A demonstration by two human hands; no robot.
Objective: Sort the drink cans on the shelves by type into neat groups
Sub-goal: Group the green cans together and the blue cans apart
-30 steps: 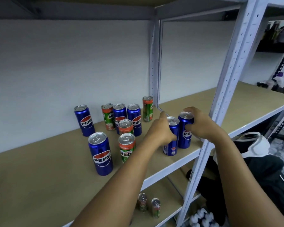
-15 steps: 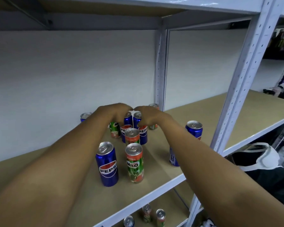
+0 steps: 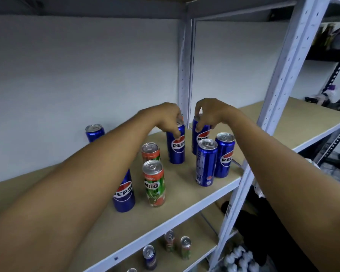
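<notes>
Each hand gripped a blue Pepsi can, the left hand (image 3: 165, 116) holding one slim blue aluminium Pepsi can (image 3: 176, 148) and the right hand (image 3: 210, 112) another (image 3: 199, 134) beside 2 grouped Pepsi cans (image 3: 214, 160), while 2 green-and-red Milo cans (image 3: 152, 173) below the left wrist stayed unsorted.

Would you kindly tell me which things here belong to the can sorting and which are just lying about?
Job:
left hand gripping a Pepsi can
right hand gripping another Pepsi can
Pepsi pair
Milo cans
lower-shelf cans

Lying about:
dark clothing
white bottle tops
</notes>
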